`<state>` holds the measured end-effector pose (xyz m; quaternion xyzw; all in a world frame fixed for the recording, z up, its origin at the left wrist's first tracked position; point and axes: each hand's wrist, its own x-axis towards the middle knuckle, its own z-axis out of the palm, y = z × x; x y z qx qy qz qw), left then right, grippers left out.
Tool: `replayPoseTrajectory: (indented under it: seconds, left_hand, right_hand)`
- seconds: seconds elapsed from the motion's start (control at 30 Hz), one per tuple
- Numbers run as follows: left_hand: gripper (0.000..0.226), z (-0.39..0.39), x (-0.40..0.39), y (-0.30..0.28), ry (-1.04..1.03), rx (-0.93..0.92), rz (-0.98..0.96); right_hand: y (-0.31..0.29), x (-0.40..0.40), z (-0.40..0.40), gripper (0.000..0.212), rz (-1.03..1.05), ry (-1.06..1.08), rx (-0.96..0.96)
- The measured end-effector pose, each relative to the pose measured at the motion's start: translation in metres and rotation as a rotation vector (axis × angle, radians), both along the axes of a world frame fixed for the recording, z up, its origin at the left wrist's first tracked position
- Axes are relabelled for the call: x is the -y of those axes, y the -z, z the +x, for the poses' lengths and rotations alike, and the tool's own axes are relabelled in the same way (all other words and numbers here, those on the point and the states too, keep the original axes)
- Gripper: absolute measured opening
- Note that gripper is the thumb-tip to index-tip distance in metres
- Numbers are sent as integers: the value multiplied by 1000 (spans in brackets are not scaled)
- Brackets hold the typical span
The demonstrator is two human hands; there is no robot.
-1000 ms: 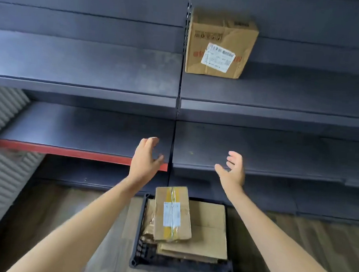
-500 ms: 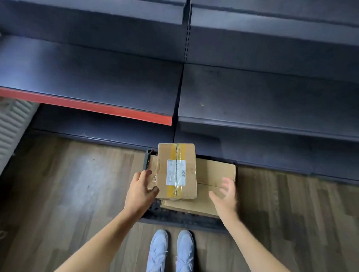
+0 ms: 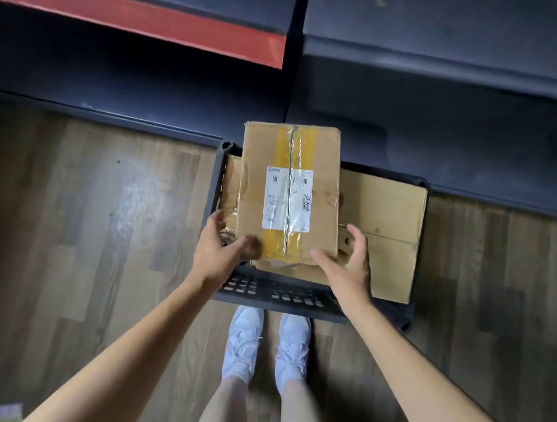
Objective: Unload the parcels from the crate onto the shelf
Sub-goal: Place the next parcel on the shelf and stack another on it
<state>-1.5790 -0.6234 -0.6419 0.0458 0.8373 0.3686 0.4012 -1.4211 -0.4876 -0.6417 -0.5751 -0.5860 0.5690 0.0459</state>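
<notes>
View from above, looking down past the person's legs and two white shoes [image 3: 267, 345] onto a wood-grain floor [image 3: 98, 218]. A dark plastic crate [image 3: 281, 296] with a slotted near wall stands on the floor just in front of the shoes and against the base of a dark shelf [image 3: 443, 100]; the left bay of the shelf carries a red front edge [image 3: 145, 17]. Inside the crate, the top parcel [image 3: 290, 192], a brown cardboard box sealed lengthwise with yellow and clear tape and bearing a white shipping label [image 3: 287, 200], lies on a larger flat cardboard parcel [image 3: 391, 232] that extends to the right beneath it. The left hand [image 3: 221, 249] meets the near left corner of the top parcel, thumb laid on its upper face and fingers [image 3: 214, 219] spread along its left side. The right hand [image 3: 349, 265] is at the near right corner, thumb on the upper face near the front edge and fingers [image 3: 357, 239] curved beside the right side. Both hands are open around the box; whether either has closed into a firm grip cannot be told. The parcel rests in the crate, not on the shelf.
</notes>
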Motion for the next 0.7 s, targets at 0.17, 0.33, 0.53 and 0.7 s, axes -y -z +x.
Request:
replayPoseTrajectory:
  seconds: [0.17, 0.33, 0.53, 0.7]
  left_hand:
    - [59, 14, 1, 19, -105, 167, 159]
    - [57, 18, -3, 10, -169, 234, 253]
    - [51, 23, -6, -27, -134, 215, 293]
    - [51, 32, 6, -87, -77, 159, 289]
  right_hand:
    - [23, 2, -15, 81, -65, 80, -64]
    - [24, 1, -14, 78, -57, 164, -113]
    - [-11, 0, -7, 73, -2, 175, -134]
    - [-69, 8, 4, 72, 2, 177, -162]
